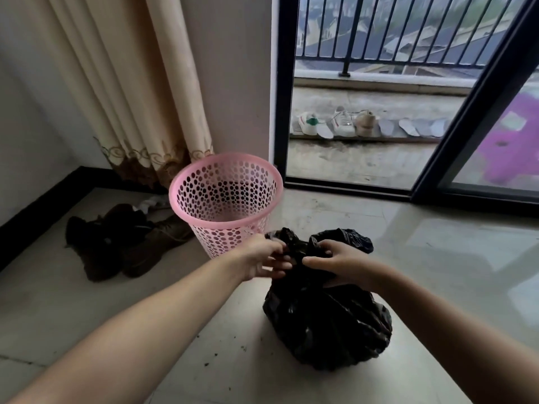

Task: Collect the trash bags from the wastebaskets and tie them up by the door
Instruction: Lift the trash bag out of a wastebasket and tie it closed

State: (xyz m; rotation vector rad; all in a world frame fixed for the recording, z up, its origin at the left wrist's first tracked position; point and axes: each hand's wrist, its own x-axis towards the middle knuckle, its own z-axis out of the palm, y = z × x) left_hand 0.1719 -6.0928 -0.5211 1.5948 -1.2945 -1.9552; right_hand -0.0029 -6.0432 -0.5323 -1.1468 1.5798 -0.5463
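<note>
Glossy pale tile floor [437, 258], dark crumbs scattered near front. Directly on it: black trash bag [326, 325], full, centre; pink perforated wastebasket [226, 196] just behind-left of bag; dark brown boots [116, 243] lying left of basket; crumpled white scrap [150, 203] behind boots, by curtain hem.

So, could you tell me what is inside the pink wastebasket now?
The pink wastebasket holds no liner; only its perforated wall shows. Its bottom is hidden. The black trash bag sits outside on the floor.
</note>
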